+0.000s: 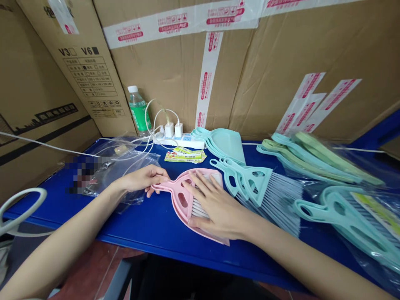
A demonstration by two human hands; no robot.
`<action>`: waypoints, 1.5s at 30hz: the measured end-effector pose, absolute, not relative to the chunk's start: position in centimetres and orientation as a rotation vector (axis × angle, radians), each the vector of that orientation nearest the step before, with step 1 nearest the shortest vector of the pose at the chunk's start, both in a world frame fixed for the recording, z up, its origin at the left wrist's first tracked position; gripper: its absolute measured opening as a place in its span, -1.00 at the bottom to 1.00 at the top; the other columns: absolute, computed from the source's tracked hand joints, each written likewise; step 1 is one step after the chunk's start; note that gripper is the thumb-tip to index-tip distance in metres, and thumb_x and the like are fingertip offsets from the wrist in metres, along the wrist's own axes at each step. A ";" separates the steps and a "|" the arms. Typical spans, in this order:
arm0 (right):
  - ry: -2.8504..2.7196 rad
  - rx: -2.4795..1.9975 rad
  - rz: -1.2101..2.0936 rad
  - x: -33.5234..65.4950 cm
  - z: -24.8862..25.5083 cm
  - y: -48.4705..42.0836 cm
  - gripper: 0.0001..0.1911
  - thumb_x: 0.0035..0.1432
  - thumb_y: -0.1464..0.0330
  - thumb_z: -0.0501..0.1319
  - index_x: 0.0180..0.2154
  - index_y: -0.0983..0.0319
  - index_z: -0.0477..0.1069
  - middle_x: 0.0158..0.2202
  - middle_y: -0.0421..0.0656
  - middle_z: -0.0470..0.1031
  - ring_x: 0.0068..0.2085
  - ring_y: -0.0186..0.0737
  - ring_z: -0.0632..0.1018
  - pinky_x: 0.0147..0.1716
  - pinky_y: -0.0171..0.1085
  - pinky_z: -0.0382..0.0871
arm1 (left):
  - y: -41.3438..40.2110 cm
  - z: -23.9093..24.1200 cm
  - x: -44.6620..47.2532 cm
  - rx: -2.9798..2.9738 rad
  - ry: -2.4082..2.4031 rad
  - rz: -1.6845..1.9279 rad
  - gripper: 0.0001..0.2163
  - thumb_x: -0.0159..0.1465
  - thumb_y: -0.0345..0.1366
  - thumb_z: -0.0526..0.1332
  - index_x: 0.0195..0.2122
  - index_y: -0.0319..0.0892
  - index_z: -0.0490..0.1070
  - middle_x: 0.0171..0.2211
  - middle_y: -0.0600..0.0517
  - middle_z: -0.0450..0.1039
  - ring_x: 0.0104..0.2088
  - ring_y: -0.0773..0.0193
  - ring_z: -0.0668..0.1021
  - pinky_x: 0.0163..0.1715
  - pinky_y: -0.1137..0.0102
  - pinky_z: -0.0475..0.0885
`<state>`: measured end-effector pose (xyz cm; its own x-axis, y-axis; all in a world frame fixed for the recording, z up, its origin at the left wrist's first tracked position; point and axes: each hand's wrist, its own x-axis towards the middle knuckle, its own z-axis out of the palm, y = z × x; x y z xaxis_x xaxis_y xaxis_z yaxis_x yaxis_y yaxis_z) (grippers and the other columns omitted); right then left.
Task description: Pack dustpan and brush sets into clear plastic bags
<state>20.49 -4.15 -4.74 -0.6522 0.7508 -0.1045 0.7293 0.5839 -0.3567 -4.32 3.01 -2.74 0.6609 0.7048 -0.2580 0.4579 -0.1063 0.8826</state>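
Observation:
A pink dustpan (181,199) lies on the blue table (146,225) with a small pink brush (198,205) with white bristles nested inside it. My left hand (143,179) grips the dustpan's handle end, fingers curled round it. My right hand (215,204) lies flat with fingers spread on top of the brush, pressing it into the pan. Just to the right lie several teal brushes (253,183) with grey bristles, close to my right wrist.
Teal dustpans (225,143) are stacked behind. Green and teal sets in plastic bags (315,160) fill the right side. A power strip (181,141), a green bottle (139,111), a printed packet (185,155) and clear bags (125,164) sit at the back left. Cardboard boxes (281,62) wall the rear.

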 end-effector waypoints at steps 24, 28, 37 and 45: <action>-2.730 -1.240 0.607 20.4 -4.2 -4.3 -0.11 0.22 -0.02 0.09 0.36 0.39 -0.07 0.40 0.01 -0.23 0.39 0.04 -0.22 0.33 0.10 -0.31 | 3.2 -3.3 -4.4 1.652 0.894 0.275 -0.62 0.11 0.01 0.36 -0.38 -0.27 0.46 -0.57 0.11 0.49 -0.76 0.54 0.36 -0.79 0.60 0.06; -2.729 -1.208 0.617 20.5 -4.4 -4.2 -0.10 0.23 -0.05 0.07 0.37 0.38 -0.09 0.41 -0.02 -0.23 0.39 0.02 -0.24 0.33 0.09 -0.33 | 3.1 -3.1 -4.3 1.670 0.905 0.259 -0.62 0.12 0.02 0.34 -0.40 -0.26 0.43 -0.56 0.10 0.49 -0.75 0.54 0.35 -0.78 0.60 0.06; -2.698 -1.163 0.626 20.8 -4.6 -4.1 -0.17 0.27 0.01 0.05 0.37 0.34 -0.11 0.42 -0.01 -0.29 0.38 0.01 -0.30 0.32 0.13 -0.33 | 2.9 -2.9 -4.5 1.711 0.913 0.233 -0.66 0.18 -0.01 0.28 -0.32 -0.24 0.40 -0.51 0.11 0.48 -0.72 0.52 0.37 -0.76 0.60 0.10; -2.689 -1.234 0.645 21.0 -4.3 -4.4 -0.09 0.23 0.01 0.10 0.37 0.45 -0.13 0.41 0.07 -0.32 0.38 0.04 -0.30 0.32 0.10 -0.28 | 2.5 -3.1 -4.4 1.696 0.862 0.213 -0.67 0.24 -0.01 0.23 -0.30 -0.24 0.37 -0.46 0.07 0.48 -0.70 0.52 0.37 -0.73 0.59 0.11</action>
